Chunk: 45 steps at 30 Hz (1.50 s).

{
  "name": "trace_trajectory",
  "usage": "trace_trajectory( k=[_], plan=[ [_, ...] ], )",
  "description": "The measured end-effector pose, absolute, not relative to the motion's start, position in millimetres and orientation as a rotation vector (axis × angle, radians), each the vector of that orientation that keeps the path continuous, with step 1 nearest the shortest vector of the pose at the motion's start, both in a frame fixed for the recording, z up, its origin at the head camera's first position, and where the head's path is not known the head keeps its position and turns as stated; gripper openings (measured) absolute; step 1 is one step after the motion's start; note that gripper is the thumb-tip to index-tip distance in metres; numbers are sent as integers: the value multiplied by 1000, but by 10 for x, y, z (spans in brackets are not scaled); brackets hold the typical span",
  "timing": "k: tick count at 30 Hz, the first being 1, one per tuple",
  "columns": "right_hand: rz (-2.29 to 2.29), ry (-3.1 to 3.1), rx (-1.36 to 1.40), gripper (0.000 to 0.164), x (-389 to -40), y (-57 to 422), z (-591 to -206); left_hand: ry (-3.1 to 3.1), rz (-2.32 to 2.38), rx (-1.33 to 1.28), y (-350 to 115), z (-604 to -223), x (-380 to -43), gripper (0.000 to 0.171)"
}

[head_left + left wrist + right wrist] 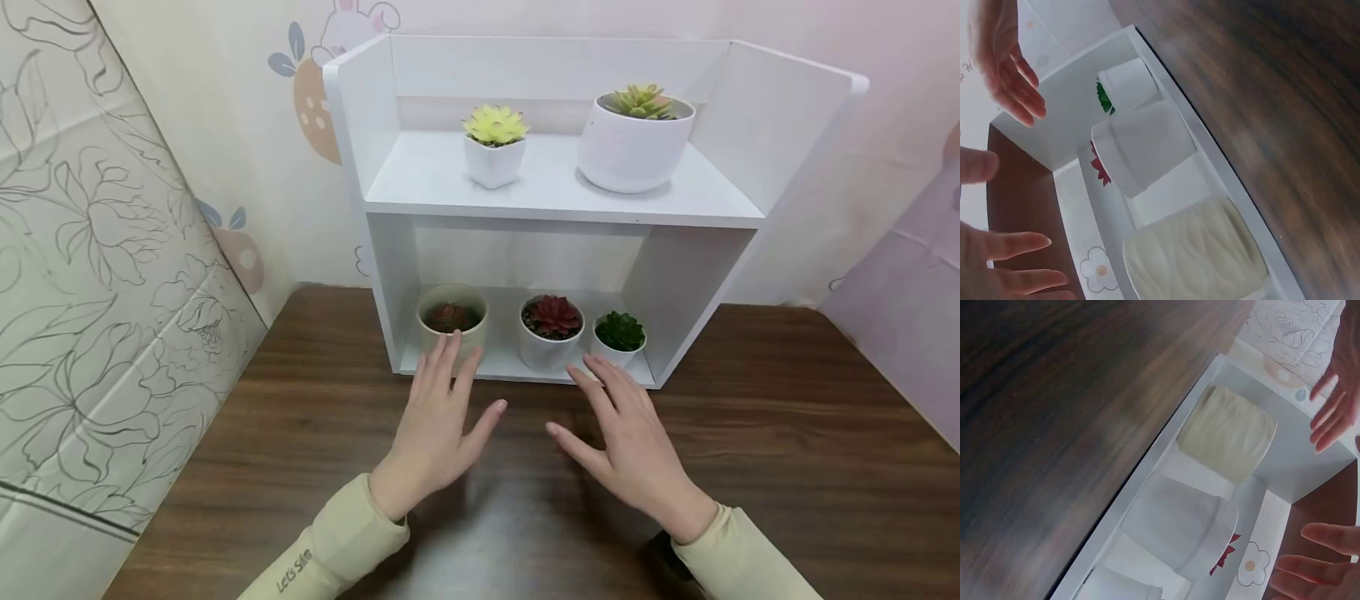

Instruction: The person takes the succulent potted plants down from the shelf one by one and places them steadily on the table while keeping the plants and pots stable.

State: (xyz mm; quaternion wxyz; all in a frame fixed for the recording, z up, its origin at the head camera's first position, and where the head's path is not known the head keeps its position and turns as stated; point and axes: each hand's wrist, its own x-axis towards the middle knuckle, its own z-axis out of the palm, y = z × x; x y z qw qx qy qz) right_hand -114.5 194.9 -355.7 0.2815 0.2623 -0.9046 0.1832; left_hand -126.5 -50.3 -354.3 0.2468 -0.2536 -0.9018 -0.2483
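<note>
My left hand [437, 425] hovers before the lower shelf with its fingers spread. Its fingertips overlap the cream pot [453, 321] in the head view; that pot has a wavy surface in the left wrist view. Also spread and holding nothing, my right hand [628, 437] is nearest the small white pot with a dark green succulent [619, 332]. Between the two hands, farther back, stands a white pot with a red succulent [552, 321]. All three pots rest on the bottom board of the white shelf unit [566, 213].
On the upper board stand a small angular white pot with a yellow-green succulent [495, 146] and a larger round white pot [637, 137]. The unit sits at the back of a brown wooden table [315, 417]. A flower-patterned panel [112, 250] borders the left side.
</note>
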Motion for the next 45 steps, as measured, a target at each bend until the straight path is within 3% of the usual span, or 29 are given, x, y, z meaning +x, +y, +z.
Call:
trace_trajectory(
  k=[7,11,17,29,45],
  plan=[
    [579,-2272,655,45,-1146,1920,-3516,-2131,-723,-673,-555,-3492,-1400,34],
    [597,-2209,670,44,-1152,1903,-3525,-2010,-762,-643,-637,-3462,-1490,18],
    [585,-2180,645,39,-1146,1891,-3532,-1877,-772,-538,-760,-3396,-1620,11],
    [585,-2248,616,29,-1121,1876,-3584,-1796,-864,-271,-1025,-3319,-1846,13],
    [581,-2189,648,31,-1124,1828,-3609,-1814,-1036,-170,-1132,-3161,-2120,55]
  ],
)
